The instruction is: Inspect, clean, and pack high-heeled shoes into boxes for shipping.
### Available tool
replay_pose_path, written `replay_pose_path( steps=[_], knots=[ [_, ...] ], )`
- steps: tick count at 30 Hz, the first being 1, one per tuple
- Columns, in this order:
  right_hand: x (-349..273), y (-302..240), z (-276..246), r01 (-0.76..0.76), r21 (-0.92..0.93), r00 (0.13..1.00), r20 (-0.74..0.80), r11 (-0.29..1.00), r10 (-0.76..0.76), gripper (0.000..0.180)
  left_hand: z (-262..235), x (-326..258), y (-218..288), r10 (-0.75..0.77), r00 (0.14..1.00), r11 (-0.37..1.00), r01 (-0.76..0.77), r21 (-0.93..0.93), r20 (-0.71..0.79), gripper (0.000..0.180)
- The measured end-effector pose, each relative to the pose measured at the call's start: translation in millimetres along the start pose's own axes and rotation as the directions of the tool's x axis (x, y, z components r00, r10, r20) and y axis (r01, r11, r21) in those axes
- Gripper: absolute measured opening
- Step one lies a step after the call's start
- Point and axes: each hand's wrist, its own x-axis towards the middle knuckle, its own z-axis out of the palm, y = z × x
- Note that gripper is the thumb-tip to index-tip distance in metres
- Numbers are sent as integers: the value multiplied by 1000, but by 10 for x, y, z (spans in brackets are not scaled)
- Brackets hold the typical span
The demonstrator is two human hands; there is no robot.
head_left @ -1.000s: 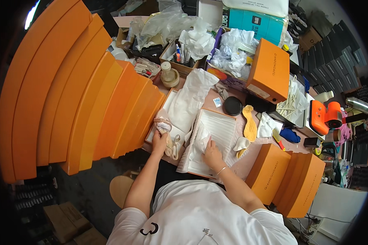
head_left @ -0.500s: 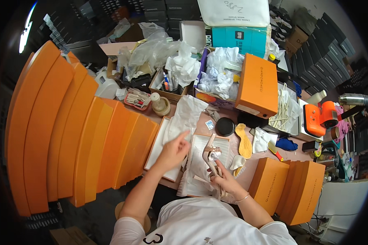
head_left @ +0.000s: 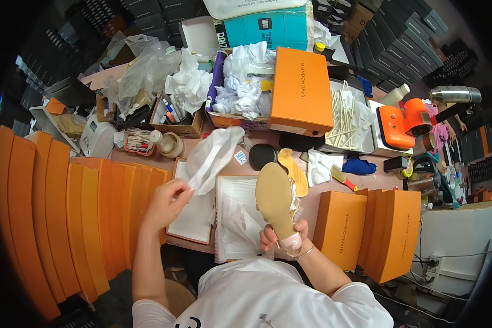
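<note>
My right hand [head_left: 284, 236] grips a strappy heeled sandal [head_left: 275, 197] near its heel, with the tan sole turned up toward me. Straps and decoration show only along the sandal's right edge. My left hand [head_left: 168, 201] is closed, thumb and fingers pinching the lower corner of a crumpled white tissue paper sheet [head_left: 216, 156]. Under that sheet lies a shallow white tray-like box lid [head_left: 190, 223] with an orange rim. Beside it, between my hands, sits an open shoe box [head_left: 222, 247] lined with white paper.
Orange shoe boxes [head_left: 87, 218] are stacked at the left, more [head_left: 341, 229] at the right. Behind are a black round lid [head_left: 263, 157], a yellow insole [head_left: 293, 172], a red-and-yellow-handled tool [head_left: 343, 179], a tray of white sticks [head_left: 347, 117] and a closed orange box [head_left: 302, 90].
My right hand has turned the sandal so its sole faces up. My left hand has gone from pointing over the paper to pinching its corner, farther left. The whole view has shifted.
</note>
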Motion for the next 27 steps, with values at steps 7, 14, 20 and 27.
replay_pose_path(
  steps=[7, 14, 20, 27],
  knots=[
    [-185, 119, 103, -103, 238, 987, 146, 966, 69, 61, -279, -847, 323, 69, 881, 899, 148, 412, -469, 12],
    [-386, 200, 171, -99, 286, 995, 21, 953, 97, 57, 194, -860, 440, 293, 909, 872, -126, 473, -297, 28],
    [-594, 255, 250, -55, 131, 996, -61, 990, 64, 79, 657, -783, 297, 372, 926, 840, -310, 445, -57, 40],
    [-948, 106, 451, -251, -26, 967, 32, 968, 252, 61, 1013, -625, 290, 344, 935, 871, -354, 342, 92, 51]
  ],
)
